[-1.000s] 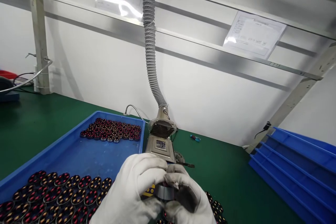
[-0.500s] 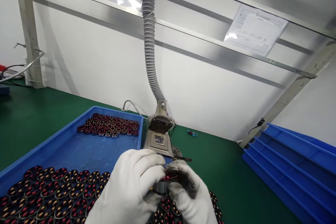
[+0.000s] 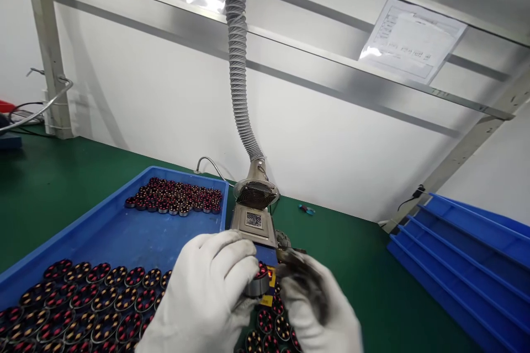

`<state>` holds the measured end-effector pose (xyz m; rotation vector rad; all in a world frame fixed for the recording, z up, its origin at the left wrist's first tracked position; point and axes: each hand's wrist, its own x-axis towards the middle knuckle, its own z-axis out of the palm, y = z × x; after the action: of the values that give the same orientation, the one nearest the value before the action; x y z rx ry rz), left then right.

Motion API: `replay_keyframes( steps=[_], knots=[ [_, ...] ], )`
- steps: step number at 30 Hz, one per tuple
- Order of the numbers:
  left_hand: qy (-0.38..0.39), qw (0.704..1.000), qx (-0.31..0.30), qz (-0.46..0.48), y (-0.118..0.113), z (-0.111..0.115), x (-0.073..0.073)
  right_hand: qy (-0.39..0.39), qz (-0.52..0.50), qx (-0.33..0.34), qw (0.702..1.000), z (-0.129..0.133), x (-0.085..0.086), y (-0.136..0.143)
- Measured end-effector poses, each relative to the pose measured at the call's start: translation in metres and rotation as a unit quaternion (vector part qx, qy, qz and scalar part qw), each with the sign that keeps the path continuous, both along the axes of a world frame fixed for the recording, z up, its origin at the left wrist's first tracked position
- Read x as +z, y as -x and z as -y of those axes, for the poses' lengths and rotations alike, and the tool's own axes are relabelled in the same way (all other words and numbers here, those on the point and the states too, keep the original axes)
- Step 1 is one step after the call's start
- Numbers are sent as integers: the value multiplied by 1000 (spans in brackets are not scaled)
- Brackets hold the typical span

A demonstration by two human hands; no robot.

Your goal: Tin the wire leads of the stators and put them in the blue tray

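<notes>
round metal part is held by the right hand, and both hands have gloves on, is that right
Not quite: the head view shows the round metal part held by the left hand, not the right hand. Both hands do have gloves on.

- Left gloved hand [image 3: 207, 287]: plain white.
- Right gloved hand [image 3: 323, 303]: white — smudged grey-black over the fingers.
- Wound coil ring [image 3: 257, 287] at the left fingers: silver-grey band, red and black on top.
- Coil rings [image 3: 105, 299] in the near left: black, spoked in red or pale orange — the colours mixed among the rows.
- Shallow tray [image 3: 144, 237], left: blue.
- Tabletop [image 3: 356, 281]: dark green.
- Duct hose [image 3: 237, 66], far: grey, spiral-ribbed.
- Stacked trays [image 3: 464, 281], right: bright blue.
</notes>
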<state>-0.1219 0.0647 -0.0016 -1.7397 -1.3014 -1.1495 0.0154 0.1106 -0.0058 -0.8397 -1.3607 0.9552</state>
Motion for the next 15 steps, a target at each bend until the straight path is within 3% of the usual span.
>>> replay_keyframes(
  steps=[4, 7, 12, 15],
  knots=[
    [6, 999, -9, 53, -1, -1, -8, 74, -80, 183, 977, -5, -8, 27],
    [64, 986, -85, 132, 0, -3, -10, 147, -173, 293, 929, -12, -14, 30],
    [127, 927, -280, 215, 5, -5, -2, 234, -223, 345, 881, -21, -21, 24],
    [110, 894, -310, 304, 7, -7, -1, 264, -248, 359, 860, -20, -22, 25]
  ],
)
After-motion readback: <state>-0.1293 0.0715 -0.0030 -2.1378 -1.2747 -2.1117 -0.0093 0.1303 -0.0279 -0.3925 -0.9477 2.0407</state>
